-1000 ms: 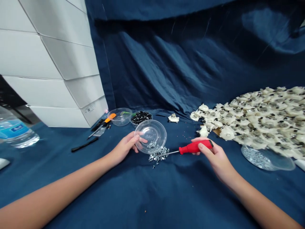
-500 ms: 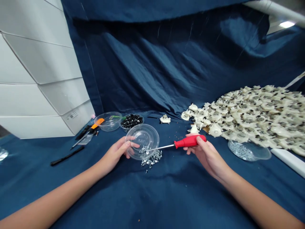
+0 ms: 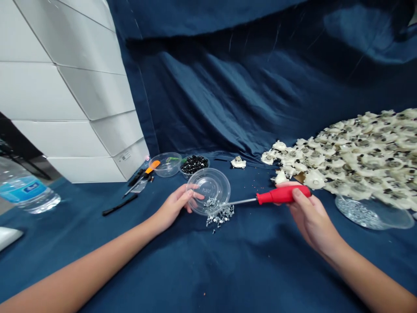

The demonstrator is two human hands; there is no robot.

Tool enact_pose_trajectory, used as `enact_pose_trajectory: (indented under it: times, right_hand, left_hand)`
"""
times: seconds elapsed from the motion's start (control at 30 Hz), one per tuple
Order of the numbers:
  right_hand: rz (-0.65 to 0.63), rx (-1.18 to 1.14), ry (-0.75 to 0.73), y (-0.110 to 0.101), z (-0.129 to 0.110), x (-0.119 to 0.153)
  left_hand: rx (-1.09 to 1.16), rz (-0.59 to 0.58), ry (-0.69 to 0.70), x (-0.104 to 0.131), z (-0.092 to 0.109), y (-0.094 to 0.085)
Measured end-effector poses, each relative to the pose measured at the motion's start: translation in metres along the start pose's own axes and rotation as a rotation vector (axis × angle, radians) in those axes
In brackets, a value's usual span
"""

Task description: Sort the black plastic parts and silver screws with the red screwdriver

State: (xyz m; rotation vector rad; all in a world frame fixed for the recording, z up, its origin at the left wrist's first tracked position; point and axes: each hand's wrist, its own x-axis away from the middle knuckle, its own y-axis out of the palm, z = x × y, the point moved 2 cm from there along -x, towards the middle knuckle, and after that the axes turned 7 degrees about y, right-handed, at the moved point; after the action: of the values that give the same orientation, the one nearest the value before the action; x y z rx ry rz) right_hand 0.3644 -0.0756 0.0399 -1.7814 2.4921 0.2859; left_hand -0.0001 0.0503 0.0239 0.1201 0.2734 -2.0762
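My left hand (image 3: 178,203) is closed on the edge of a clear round plastic lid (image 3: 208,180), tilted up off the cloth. Small silvery screws (image 3: 211,203) lie at its lower edge, and a heap of more screws (image 3: 219,219) rests on the cloth just below. In my right hand (image 3: 309,213) is a screwdriver (image 3: 283,194) with a red handle, held level. Its metal shaft points left, the tip over the screws at the lid's lower right edge; whether it touches them I cannot tell.
A tub of black screws (image 3: 194,164) and another clear lid (image 3: 167,165) stand behind. White plastic parts (image 3: 361,161) pile up at right beside a dish of silvery pieces (image 3: 361,213). An orange-handled tool (image 3: 153,166), black stick (image 3: 120,205), white boxes (image 3: 97,95) and water bottle (image 3: 26,187) are left.
The view has turned left, so things sit further right and the bottle has come into sight. The screwdriver has drawn slightly away to the right from the lid. Both holds are kept.
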Motion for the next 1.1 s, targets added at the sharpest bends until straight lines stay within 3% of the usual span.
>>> enact_pose_trajectory:
  times: [0.33, 0.8, 1.1]
  right_hand:
    - [-0.153, 0.232, 0.044, 0.017, -0.006, 0.008]
    - [-0.15, 0.169, 0.082, 0.017, -0.004, 0.001]
    - [-0.151, 0.012, 0.144, 0.015, -0.008, 0.003]
  left_hand:
    - [0.022, 0.018, -0.003, -0.001, -0.003, 0.001]
    - [0.014, 0.003, 0.01, -0.005, -0.002, 0.001]
    - [0.007, 0.004, 0.012, -0.004, -0.001, 0.001]
